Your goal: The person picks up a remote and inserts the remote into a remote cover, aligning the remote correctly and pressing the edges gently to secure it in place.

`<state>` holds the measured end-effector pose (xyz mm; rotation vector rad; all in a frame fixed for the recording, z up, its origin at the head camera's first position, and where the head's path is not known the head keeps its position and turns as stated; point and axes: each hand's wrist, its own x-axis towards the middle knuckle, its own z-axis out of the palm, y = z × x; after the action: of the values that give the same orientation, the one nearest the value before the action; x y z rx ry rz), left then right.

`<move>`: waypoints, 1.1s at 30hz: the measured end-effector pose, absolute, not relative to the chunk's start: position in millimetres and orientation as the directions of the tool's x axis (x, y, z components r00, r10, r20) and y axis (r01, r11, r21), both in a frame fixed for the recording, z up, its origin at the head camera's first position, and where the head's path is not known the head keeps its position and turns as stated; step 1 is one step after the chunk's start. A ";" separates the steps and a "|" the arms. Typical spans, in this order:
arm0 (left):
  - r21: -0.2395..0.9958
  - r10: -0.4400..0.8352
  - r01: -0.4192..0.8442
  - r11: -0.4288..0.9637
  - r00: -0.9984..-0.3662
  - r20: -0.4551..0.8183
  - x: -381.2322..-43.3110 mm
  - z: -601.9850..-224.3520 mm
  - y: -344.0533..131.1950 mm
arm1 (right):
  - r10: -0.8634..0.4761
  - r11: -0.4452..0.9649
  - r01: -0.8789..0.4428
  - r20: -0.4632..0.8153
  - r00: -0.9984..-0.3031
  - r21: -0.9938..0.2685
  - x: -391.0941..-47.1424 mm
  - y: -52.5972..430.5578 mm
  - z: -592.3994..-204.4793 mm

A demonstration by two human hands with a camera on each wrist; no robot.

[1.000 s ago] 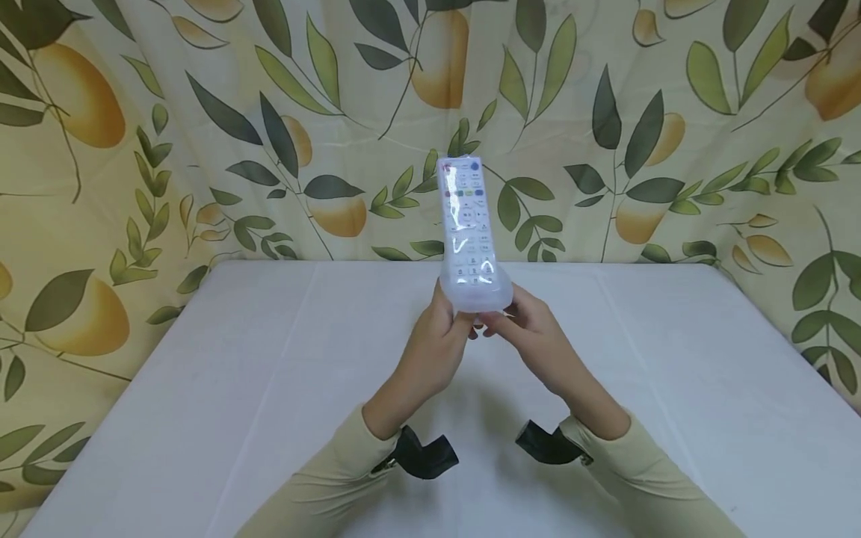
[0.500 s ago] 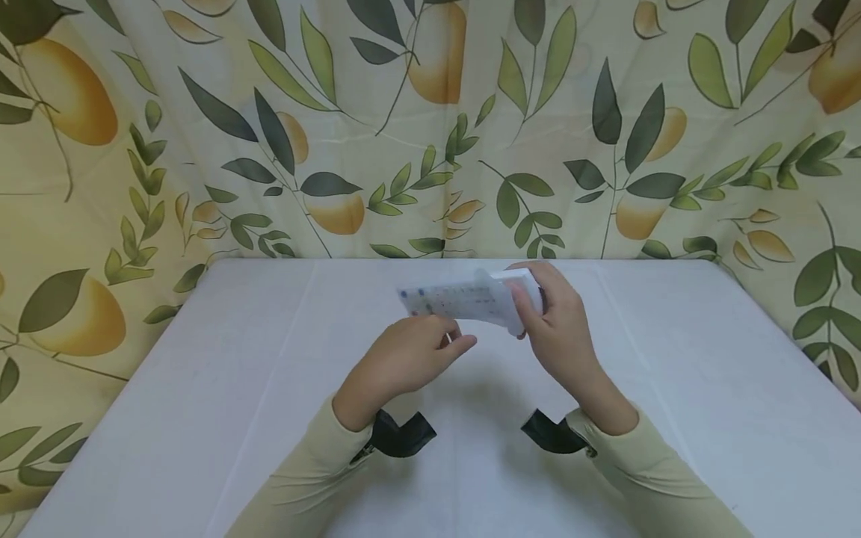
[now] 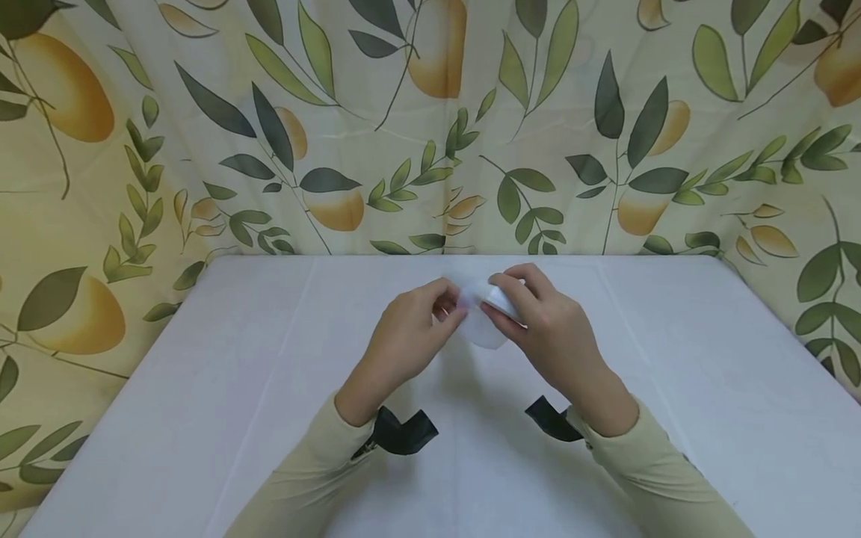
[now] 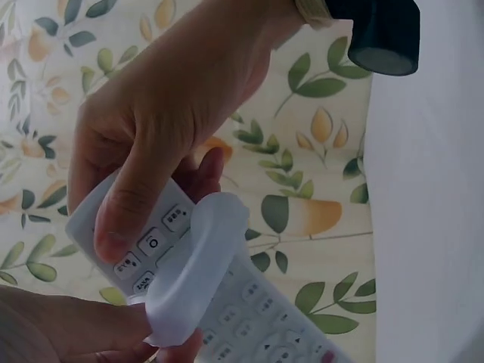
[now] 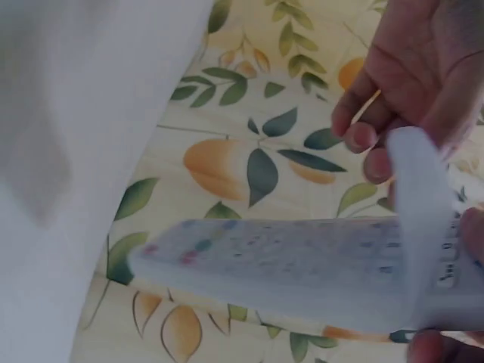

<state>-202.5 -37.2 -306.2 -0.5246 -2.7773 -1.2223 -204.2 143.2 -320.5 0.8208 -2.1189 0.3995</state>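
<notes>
A white remote control is held up over the table in both hands, partly inside a translucent soft cover. My right hand grips the bare end, its thumb over the buttons in the left wrist view. The cover's rim is folded back into a thick roll around the remote. With thumb and fingers, my left hand pinches the cover beside that roll; in the left wrist view this hand enters from the lower left. The far part of the remote is still sheathed, as the right wrist view shows.
A white-covered table spreads beneath both hands. Behind it hangs a curtain printed with leaves and fruit. Black camera mounts stick out from both wrists, the left mount and the right mount.
The remote has come down from upright and turned, its bare end now in the right hand. The left hand has moved in to the cover, and the cover's rim is bunched between the hands.
</notes>
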 end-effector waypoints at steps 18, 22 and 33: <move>0.509 0.383 0.386 0.770 -0.917 0.116 -205.2 -310.8 -34.8 | -0.414 0.791 -0.579 0.527 -0.742 -0.195 -207.8 146.1 -324.7; 0.411 0.436 0.440 0.798 -0.893 0.111 -202.4 -306.9 -37.2 | -0.453 0.738 -0.613 0.464 -0.761 -0.284 -207.4 148.4 -321.0; 0.572 0.536 0.496 0.654 -0.836 0.113 -212.2 -300.6 -64.5 | -0.512 0.628 -0.715 0.530 -0.676 -0.306 -211.9 152.9 -322.4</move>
<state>-212.2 -64.5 -300.6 -0.9118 -2.9163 -0.9762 -211.9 152.9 -322.4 0.9746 -2.4578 0.7084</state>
